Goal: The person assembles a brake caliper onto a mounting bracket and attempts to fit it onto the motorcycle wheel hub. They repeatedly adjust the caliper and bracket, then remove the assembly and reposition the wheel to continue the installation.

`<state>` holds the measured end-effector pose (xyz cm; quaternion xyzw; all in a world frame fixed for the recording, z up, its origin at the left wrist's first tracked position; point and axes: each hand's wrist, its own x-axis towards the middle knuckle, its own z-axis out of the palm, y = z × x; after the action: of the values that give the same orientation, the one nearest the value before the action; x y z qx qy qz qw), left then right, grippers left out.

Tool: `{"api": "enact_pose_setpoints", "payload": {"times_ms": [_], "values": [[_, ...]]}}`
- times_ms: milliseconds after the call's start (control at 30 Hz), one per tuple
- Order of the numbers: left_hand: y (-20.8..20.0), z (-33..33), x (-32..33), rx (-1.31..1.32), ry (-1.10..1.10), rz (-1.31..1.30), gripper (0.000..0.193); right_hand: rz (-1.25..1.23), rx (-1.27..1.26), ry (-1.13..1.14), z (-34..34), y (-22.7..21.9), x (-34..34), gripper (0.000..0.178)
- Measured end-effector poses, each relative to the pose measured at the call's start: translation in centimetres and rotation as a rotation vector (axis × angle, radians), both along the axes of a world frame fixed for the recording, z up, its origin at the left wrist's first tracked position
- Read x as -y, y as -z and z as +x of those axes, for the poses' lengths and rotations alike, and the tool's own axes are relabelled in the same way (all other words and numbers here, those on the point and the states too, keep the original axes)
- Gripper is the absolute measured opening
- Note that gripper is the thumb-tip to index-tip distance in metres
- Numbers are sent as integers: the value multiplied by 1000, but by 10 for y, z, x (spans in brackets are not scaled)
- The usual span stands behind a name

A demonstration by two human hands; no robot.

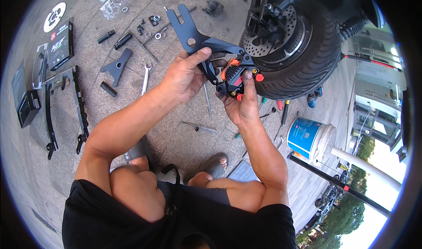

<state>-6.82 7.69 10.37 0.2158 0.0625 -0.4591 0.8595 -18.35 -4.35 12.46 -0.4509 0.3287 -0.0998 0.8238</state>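
Note:
My left hand [188, 75] is closed on a black metal caliper bracket [203, 41] with a forked upper end, thumb across its face. A black brake caliper [233, 78] with orange and red parts sits against the bracket's lower right arms, and my right hand [243, 100] grips it, thumb on its front. I cannot tell whether the two parts are bolted together. Just beyond them stands a wheel with a black tyre [303, 75] and a drilled brake disc [281, 36]. Below my left hand a combination wrench [146, 78] lies on the paving.
Another dark bracket [118, 66], black sleeves [118, 40] and loose washers [158, 35] lie left of centre. Further left are a black box [61, 43], a fork-like frame [80, 104] and a loose disc [54, 17]. A blue-and-white bucket [307, 138] stands at right, near hand tools [285, 112].

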Motion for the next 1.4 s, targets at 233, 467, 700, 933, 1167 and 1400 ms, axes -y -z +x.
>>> {"api": "enact_pose_setpoints", "payload": {"times_ms": [233, 467, 700, 933, 1167, 1400], "values": [[-3, -1, 1, 48, 14, 9, 33, -25, -8, -16, -2, -4, 2, 50], [-5, -5, -2, 32, 62, 33, 34, -82, 8, 9, 1, -8, -3, 47], [-5, -11, 3, -14, 115, 41, 36, -117, 101, -16, 1, -2, -2, 48], [-8, -10, 9, -72, 114, 116, 39, -172, 190, 8, -3, 8, -3, 48], [-25, -9, 16, -124, 88, 211, 44, -283, 201, 37, -4, 3, -6, 56], [-24, -11, 29, -216, -9, 228, 38, -396, 221, 73, -4, -7, -10, 63]]}}
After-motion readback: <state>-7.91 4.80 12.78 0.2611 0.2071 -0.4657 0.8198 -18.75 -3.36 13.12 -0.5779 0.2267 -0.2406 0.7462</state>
